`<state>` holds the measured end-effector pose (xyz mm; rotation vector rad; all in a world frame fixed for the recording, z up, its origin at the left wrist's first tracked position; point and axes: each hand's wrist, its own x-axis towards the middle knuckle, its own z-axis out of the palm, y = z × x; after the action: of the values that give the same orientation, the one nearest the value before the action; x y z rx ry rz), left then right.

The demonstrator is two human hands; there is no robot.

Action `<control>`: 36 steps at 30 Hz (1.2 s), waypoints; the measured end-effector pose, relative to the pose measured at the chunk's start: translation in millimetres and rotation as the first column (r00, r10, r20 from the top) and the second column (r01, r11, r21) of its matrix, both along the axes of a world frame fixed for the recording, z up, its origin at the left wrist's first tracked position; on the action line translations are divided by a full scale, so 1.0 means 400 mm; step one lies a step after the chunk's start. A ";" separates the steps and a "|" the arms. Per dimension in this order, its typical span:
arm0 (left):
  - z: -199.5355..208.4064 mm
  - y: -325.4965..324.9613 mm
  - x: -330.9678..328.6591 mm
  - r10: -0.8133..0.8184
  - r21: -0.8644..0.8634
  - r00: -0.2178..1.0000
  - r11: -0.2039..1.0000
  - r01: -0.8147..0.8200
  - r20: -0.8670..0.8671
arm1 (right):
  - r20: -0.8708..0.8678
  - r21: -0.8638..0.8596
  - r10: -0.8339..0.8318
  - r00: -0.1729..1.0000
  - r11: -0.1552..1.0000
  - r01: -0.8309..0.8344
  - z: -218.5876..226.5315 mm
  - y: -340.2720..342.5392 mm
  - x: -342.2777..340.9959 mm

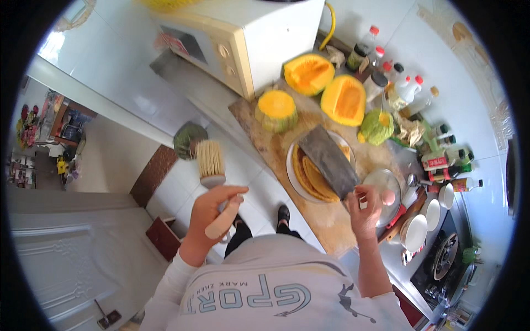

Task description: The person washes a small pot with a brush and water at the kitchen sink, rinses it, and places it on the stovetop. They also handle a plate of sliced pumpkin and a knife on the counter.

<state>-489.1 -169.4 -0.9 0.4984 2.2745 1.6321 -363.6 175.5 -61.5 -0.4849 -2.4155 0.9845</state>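
My left hand (207,218) grips the wooden handle of a brush (210,161) and holds it upright over the floor, left of the board. The brush has a broad head of pale bristles pointing away from me. My right hand (364,209) is closed round the handle end of a cleaver (328,160), most of the handle hidden by the fingers. The wide dark blade reaches over a white plate (290,165) of orange pumpkin slices (317,179). Whether the blade touches the slices I cannot tell.
Cut pumpkin pieces (343,101) sit on the far side of the wooden board (265,144). A glass lid (381,177) lies by my right hand. Bottles (422,102) line the wall; bowls (413,233) and a stove (444,256) are at right, a microwave (221,47) at the back.
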 end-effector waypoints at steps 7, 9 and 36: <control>0.018 -0.201 -0.083 0.030 -0.039 0.995 0.999 -0.034 -0.093 | 0.008 -0.195 0.425 0.905 0.888 -0.416 0.029 -0.363 -0.225; 0.016 -0.264 -0.113 0.053 0.025 0.996 0.998 -0.051 -0.074 | 0.019 -0.114 0.541 0.841 0.837 -0.536 0.048 -0.462 -0.273; 0.151 0.338 0.328 -0.972 0.095 0.155 0.140 0.986 -0.174 | -0.187 -0.899 -0.114 0.976 0.421 -0.123 0.138 -0.489 0.417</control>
<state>-358.0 -34.2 59.5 1.6868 1.0851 0.9939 -196.6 -20.1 -6.3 -0.6595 -1.4468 2.2225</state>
